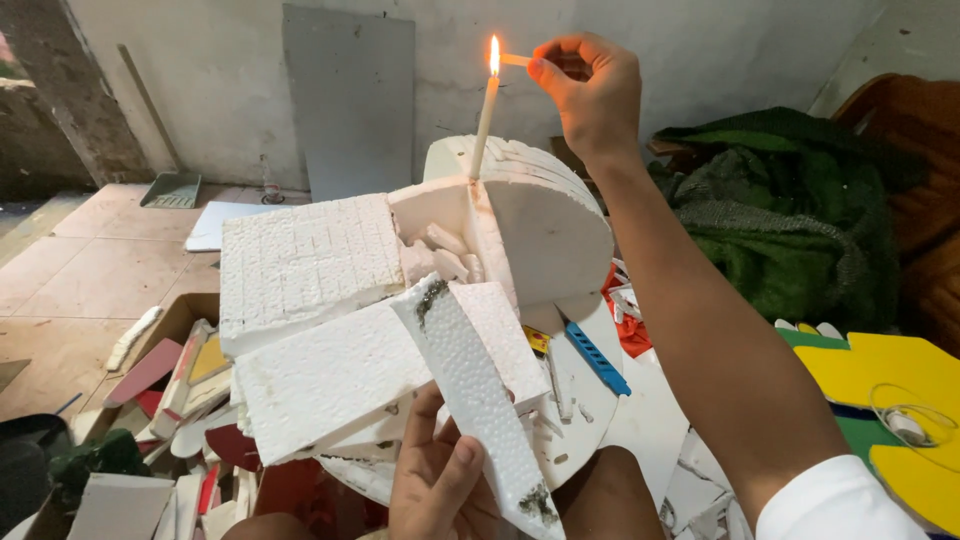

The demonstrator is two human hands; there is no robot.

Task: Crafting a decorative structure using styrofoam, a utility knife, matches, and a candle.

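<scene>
My left hand (437, 478) at the bottom centre grips a long strip of white foam (470, 385) with dark scorched ends. Behind it rises a heap of white foam pieces (320, 300), a gridded slab and a rounded block (545, 225) among them. A thin white candle (485, 118) stands stuck in the block, and its tip burns with a flame (494, 55). My right hand (590, 90), raised at the top, pinches a small lit stick (516, 60) held against that flame.
A cardboard box (170, 345) of coloured and white foam scraps lies at the lower left. Green fabric (790, 220) is piled at the right, above a yellow foam sheet (890, 400). A grey panel (348, 100) leans on the back wall. A blue strip (598, 360) lies under the heap.
</scene>
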